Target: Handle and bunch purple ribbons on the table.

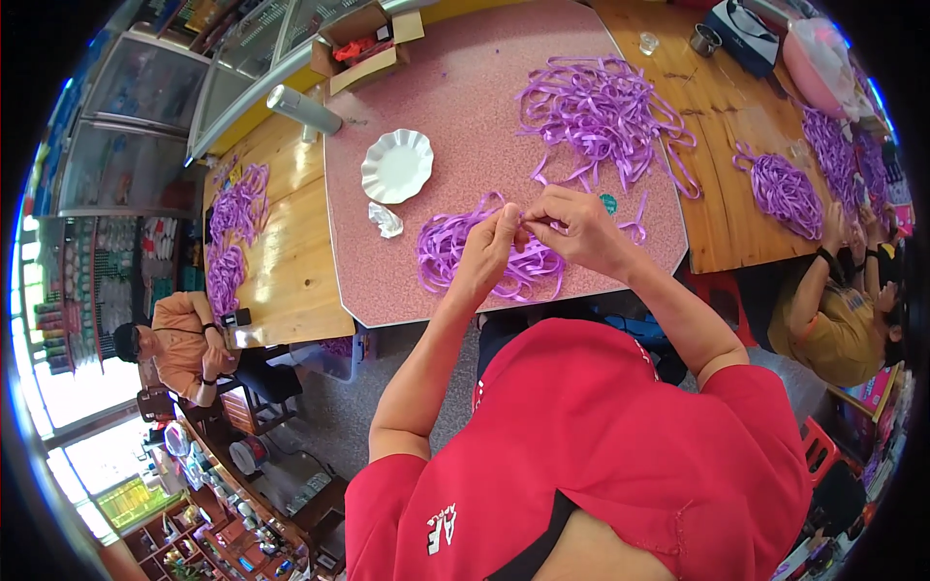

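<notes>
My left hand (487, 250) and my right hand (578, 229) meet over the pink speckled tabletop, fingertips almost touching. Both are closed in a pinch on a purple ribbon (524, 219), little of which shows between the fingers. Below them lies a loose heap of purple ribbon (444, 254), partly covered by my left hand. A bigger tangled ribbon pile (605, 116) spreads beyond my right hand. Close to my right wrist is a small green round piece (608, 203). A crumpled white wrapper (385, 220) sits left of the near heap.
A white scalloped plate (376, 182), a silver flask (305, 109) and an open cardboard box (380, 70) stand farther left. Wooden tables on both sides carry more ribbon piles (783, 197). One person (179, 329) sits at left; another (828, 315) works at right.
</notes>
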A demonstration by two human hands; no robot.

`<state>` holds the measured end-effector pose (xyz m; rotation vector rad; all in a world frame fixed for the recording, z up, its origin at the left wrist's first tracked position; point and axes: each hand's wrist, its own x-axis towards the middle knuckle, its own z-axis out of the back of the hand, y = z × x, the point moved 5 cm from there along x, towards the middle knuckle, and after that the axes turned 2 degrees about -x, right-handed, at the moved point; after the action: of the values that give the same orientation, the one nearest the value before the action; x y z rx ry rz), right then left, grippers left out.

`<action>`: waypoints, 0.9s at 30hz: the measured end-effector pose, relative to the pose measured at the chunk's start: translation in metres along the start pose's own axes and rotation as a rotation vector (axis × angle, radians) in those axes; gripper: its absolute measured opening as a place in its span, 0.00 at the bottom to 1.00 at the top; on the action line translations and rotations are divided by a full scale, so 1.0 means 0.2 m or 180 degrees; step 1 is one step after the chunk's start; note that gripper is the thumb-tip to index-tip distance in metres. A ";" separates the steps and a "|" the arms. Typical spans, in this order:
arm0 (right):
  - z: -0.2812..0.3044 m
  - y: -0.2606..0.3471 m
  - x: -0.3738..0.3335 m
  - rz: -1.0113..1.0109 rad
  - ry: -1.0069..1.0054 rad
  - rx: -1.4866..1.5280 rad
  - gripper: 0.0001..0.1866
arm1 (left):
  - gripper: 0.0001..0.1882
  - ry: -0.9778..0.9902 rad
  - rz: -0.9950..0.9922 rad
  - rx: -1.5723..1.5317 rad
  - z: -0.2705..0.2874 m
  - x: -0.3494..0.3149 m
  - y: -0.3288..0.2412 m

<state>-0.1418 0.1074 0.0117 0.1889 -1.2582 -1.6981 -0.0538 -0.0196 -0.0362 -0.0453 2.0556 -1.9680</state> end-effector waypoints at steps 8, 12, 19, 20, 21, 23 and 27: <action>0.09 0.07 -0.06 -0.0075 -0.0201 -0.0046 0.03 | 0.14 -0.0153 -0.0395 0.0370 -0.08 -0.04 -0.05; 0.13 0.04 -0.09 -0.0201 -0.0144 0.0038 0.03 | 0.11 0.0197 -0.0305 -0.0161 -0.13 -0.05 -0.09; 0.21 0.07 -0.09 -0.0513 -0.0329 0.0307 0.02 | 0.11 0.0490 -0.0270 -0.0151 -0.16 -0.02 -0.13; 0.22 0.07 -0.09 -0.0503 -0.0362 0.0259 0.02 | 0.12 0.0447 -0.0216 -0.0090 -0.18 -0.02 -0.14; 0.22 0.09 -0.10 -0.0281 -0.0411 0.0115 0.03 | 0.13 0.0407 -0.0172 -0.0031 -0.19 -0.02 -0.15; 0.25 0.12 -0.09 0.0012 -0.0497 -0.0138 0.03 | 0.16 0.0212 -0.0345 0.0259 -0.21 -0.02 -0.17; 0.27 0.13 -0.13 -0.0157 -0.0411 -0.0129 0.05 | 0.16 0.0294 -0.0520 0.0625 -0.25 -0.02 -0.22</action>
<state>-0.1465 0.1620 0.0462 0.0879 -1.3217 -1.8005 -0.0684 0.0269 0.0082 -0.0843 1.9578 -2.3029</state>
